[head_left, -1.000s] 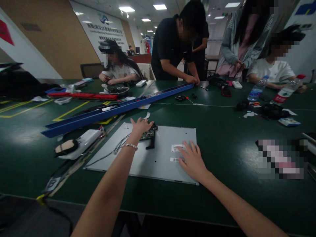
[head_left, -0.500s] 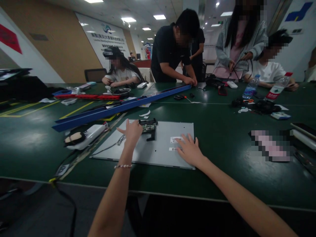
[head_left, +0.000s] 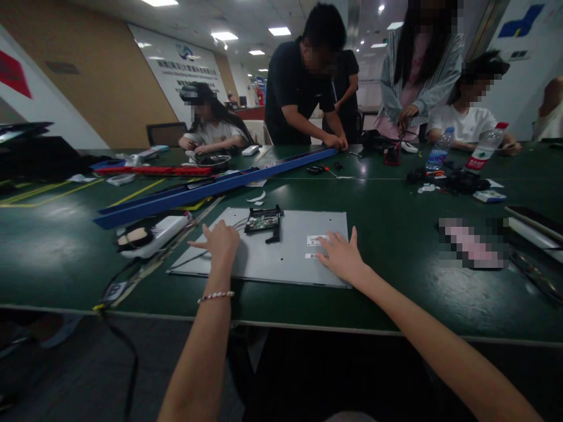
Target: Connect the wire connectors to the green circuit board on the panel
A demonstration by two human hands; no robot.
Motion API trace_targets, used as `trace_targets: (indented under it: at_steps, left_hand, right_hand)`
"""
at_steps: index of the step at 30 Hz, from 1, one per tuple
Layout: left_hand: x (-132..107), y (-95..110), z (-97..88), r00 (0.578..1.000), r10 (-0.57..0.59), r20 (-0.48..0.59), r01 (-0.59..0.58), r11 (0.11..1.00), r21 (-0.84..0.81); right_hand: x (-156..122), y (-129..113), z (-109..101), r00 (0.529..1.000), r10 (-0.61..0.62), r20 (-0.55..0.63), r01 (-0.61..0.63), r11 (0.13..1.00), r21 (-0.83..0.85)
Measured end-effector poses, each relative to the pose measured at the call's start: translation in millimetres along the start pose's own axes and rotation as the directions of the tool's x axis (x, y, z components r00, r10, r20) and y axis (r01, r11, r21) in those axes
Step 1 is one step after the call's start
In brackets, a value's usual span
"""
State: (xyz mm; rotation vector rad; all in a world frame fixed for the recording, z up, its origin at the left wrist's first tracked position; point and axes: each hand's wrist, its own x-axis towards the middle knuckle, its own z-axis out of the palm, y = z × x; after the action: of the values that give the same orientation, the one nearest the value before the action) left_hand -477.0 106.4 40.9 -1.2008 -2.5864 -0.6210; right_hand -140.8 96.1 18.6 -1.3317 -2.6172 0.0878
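Note:
A flat light-grey metal panel (head_left: 272, 269) lies on the green table before me. Towards its far left part sits a small green circuit board (head_left: 263, 220) in a black frame, with a thin dark cable (head_left: 193, 257) running left from it. My left hand (head_left: 221, 243) is over the panel's left part, left of the board. Its outer fingers stick out while the others close together at the cable; the fingertips are partly hidden. My right hand (head_left: 342, 253) rests with spread fingers on the panel's right edge, beside two white labels (head_left: 315, 240).
Left of the panel lies a white device with a dark strap (head_left: 160, 234). Long blue rails (head_left: 211, 193) cross the table behind it. Bottles (head_left: 441, 147) and a pink phone-like item (head_left: 472, 243) are to the right. Several people work at the far side.
My left hand has moved left, away from the board's edge, and more cable shows between them. My right hand stays on the panel's right side. The view has shifted slightly.

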Motion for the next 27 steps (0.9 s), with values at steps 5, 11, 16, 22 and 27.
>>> trace_targets:
  at_steps: [5,11,16,22,27]
  left_hand:
    - [2.7,-0.8,0.8,0.989,-0.053,0.138,0.04,0.994,0.098]
    - [0.0,5.6,-4.9,0.983,0.041,0.181,-0.071,0.983,0.167]
    - [7.4,-4.3,-8.1,0.997,-0.028,0.079,0.026,0.999,0.029]
    - [16.6,-17.1,-4.2,0.976,-0.142,0.165,0.16,0.981,-0.106]
    - [22.6,-18.7,-1.3,0.958,-0.186,0.218,0.213,0.971,-0.108]
  right_hand:
    - [-3.9,10.5,-5.3,0.997,-0.006,0.08,0.003,0.999,0.036]
    - [-15.6,35.6,-9.7,0.992,0.014,0.122,-0.025,0.996,0.085]
    - [-20.7,57.8,-7.5,0.99,0.016,0.139,-0.052,0.965,0.258]
    - [-15.2,77.1,-13.8,0.967,0.246,0.065,-0.222,0.691,0.688]
    - [-14.9,87.8,-27.8,0.922,0.369,0.119,-0.301,0.489,0.819]
